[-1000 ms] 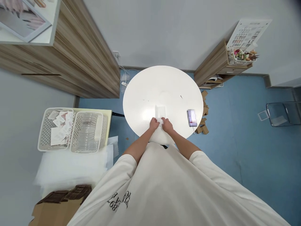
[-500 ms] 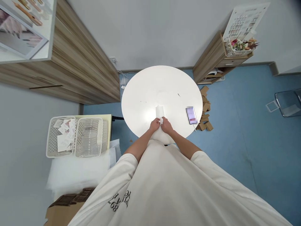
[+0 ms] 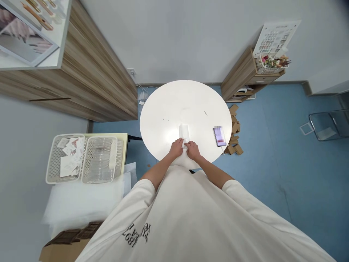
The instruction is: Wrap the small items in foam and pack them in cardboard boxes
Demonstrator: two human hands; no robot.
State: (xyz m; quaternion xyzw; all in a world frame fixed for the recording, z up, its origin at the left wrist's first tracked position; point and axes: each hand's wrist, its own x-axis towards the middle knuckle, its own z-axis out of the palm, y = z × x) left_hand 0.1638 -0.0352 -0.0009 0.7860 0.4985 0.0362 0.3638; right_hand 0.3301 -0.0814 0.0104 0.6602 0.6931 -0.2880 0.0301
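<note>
A small, pale, translucent white sheet or sleeve (image 3: 184,130) lies on the round white table (image 3: 166,98), close to my body. My left hand (image 3: 176,147) is at its near left side, fingers closed on the edge. On the near right side, my right hand (image 3: 193,150) has its fingers curled in, with the thumb side against the same piece. Its near end sits between both hands and is partly covered by them. Whether anything is inside the white piece is too small to tell.
A phone (image 3: 219,136) with a cable lies on the table's right. Cardboard pieces (image 3: 234,140) are on the floor beyond it. At left stand two white baskets, one with paper cards (image 3: 71,156), one with clear plastic pieces (image 3: 100,158). Wooden cabinets (image 3: 103,69) flank the table.
My hands have moved slightly apart and lower onto the white piece. Its near end, bunched between my fingers before, now looks flatter. The whole view has shifted slightly.
</note>
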